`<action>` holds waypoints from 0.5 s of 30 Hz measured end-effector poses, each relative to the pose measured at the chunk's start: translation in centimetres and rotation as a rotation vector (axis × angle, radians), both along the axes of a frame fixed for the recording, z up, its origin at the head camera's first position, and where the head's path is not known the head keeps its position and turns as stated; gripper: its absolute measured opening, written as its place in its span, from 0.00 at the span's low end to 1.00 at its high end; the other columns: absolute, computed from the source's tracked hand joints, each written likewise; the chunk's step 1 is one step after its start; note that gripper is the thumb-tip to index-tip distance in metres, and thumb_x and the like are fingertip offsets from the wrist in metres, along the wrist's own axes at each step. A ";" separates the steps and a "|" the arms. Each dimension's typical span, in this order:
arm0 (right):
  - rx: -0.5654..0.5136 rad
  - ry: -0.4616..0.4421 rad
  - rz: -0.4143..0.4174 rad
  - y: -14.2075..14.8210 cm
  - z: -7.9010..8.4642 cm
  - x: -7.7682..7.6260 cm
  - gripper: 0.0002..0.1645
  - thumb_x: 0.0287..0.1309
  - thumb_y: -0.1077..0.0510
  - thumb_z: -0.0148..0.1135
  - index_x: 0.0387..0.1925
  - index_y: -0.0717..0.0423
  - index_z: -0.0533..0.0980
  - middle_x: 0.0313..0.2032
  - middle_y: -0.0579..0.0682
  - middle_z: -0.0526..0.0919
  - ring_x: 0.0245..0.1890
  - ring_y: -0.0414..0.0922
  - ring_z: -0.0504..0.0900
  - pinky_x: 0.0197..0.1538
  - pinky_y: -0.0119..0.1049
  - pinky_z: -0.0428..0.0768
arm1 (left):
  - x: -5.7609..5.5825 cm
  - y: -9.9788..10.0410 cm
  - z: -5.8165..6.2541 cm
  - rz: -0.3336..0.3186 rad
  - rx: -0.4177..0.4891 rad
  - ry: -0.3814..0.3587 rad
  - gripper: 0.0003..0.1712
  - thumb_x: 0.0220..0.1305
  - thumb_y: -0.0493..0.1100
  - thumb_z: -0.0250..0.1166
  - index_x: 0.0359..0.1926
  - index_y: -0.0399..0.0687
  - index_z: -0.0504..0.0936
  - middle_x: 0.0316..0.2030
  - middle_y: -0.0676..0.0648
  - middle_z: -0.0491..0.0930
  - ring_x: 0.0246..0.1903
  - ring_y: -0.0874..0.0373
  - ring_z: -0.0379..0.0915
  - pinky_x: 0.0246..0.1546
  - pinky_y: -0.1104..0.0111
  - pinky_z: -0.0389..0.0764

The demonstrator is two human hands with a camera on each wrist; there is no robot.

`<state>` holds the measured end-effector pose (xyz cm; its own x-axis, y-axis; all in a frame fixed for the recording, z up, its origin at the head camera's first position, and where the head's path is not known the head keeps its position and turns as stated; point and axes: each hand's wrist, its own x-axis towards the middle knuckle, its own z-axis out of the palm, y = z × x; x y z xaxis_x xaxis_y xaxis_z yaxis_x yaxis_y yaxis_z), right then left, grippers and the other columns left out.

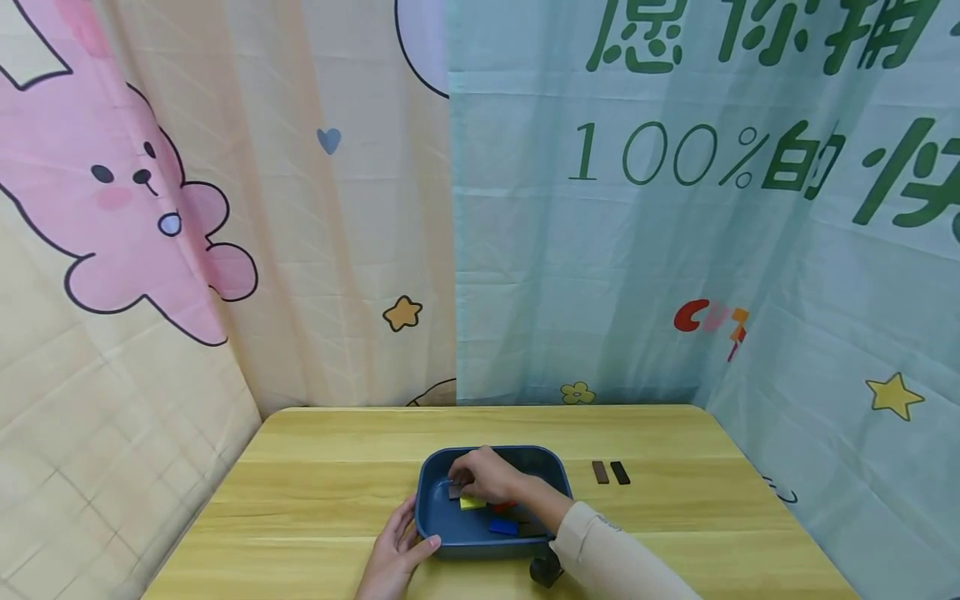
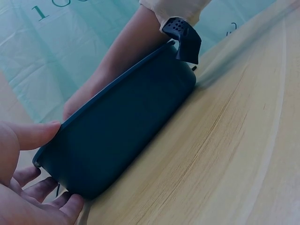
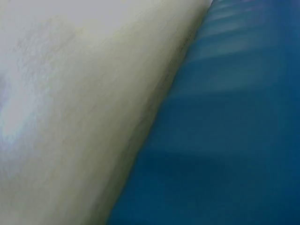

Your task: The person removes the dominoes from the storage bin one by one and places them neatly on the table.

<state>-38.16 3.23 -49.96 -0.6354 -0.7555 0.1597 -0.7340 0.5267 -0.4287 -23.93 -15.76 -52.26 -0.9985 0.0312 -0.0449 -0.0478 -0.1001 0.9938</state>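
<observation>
A dark blue rectangular bin (image 1: 457, 542) stands on the table. My left hand (image 1: 397, 554) grips its near left corner; in the left wrist view the thumb (image 2: 40, 135) lies over the rim, the other fingers against the outer wall. Inside the bin, my right hand (image 1: 491, 475) points down with bent fingers, pinching a small grey block (image 1: 453, 492) at the left. Beside that lies a yellow block (image 1: 472, 503). A red block (image 1: 504, 506), a blue block (image 1: 503, 527) and a dark block (image 1: 532, 530) lie under the forearm. Skin and blue plastic fill the right wrist view.
On the wooden table (image 1: 315, 475), right of the bin, a brown block (image 1: 600, 472) and a black block (image 1: 620, 472) lie side by side. A black wrist camera (image 1: 545, 571) hangs beneath the right sleeve. Printed curtains (image 1: 525, 250) surround the table's back and sides.
</observation>
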 end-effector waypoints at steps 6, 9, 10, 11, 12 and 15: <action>-0.027 -0.005 0.034 -0.2 -0.3 -0.1 0.14 0.58 0.71 0.73 0.46 0.59 0.87 0.36 0.42 0.87 0.35 0.31 0.82 0.41 0.21 0.81 | 0.0 -0.1 0.0 0.003 0.002 -0.012 0.50 0.67 0.31 0.69 0.77 0.24 0.46 0.75 0.19 0.45 0.73 0.24 0.47 0.64 0.49 0.74; -0.008 -0.006 0.047 -0.2 -0.4 -0.2 0.14 0.59 0.72 0.71 0.47 0.59 0.87 0.37 0.42 0.87 0.37 0.33 0.83 0.42 0.21 0.81 | -0.1 -0.1 0.1 0.004 0.000 -0.017 0.50 0.67 0.31 0.69 0.77 0.24 0.46 0.75 0.19 0.45 0.73 0.24 0.46 0.65 0.49 0.74; 0.000 -0.004 0.055 -0.2 -0.4 -0.2 0.15 0.59 0.72 0.70 0.47 0.59 0.87 0.38 0.42 0.87 0.38 0.34 0.84 0.43 0.21 0.81 | -0.1 -0.1 0.1 0.004 0.000 -0.018 0.50 0.67 0.31 0.69 0.77 0.24 0.46 0.75 0.19 0.45 0.73 0.24 0.46 0.64 0.49 0.74; 0.004 -0.006 0.062 -0.1 -0.4 -0.2 0.15 0.59 0.72 0.70 0.47 0.59 0.87 0.39 0.42 0.87 0.39 0.35 0.84 0.43 0.21 0.81 | -0.1 0.0 0.1 0.004 0.002 -0.015 0.50 0.67 0.31 0.69 0.77 0.24 0.46 0.75 0.19 0.46 0.73 0.24 0.46 0.64 0.49 0.74; 0.011 -0.004 0.069 -0.1 -0.4 -0.3 0.15 0.60 0.73 0.69 0.47 0.59 0.87 0.40 0.42 0.87 0.40 0.35 0.85 0.44 0.21 0.81 | -0.1 0.0 0.1 0.005 0.001 -0.013 0.50 0.67 0.31 0.69 0.77 0.24 0.46 0.75 0.20 0.46 0.73 0.24 0.46 0.64 0.49 0.74; 0.023 -0.008 0.077 0.1 -0.2 -0.3 0.15 0.61 0.72 0.68 0.47 0.57 0.87 0.41 0.42 0.86 0.40 0.35 0.84 0.45 0.23 0.81 | 0.0 0.0 0.0 0.003 0.008 0.000 0.49 0.67 0.30 0.69 0.77 0.24 0.47 0.75 0.20 0.47 0.73 0.25 0.47 0.64 0.50 0.75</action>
<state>-38.44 3.31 -50.12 -0.5767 -0.8054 0.1369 -0.7693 0.4789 -0.4229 -23.94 -15.76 -52.28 -0.9986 0.0281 -0.0444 -0.0472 -0.1084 0.9930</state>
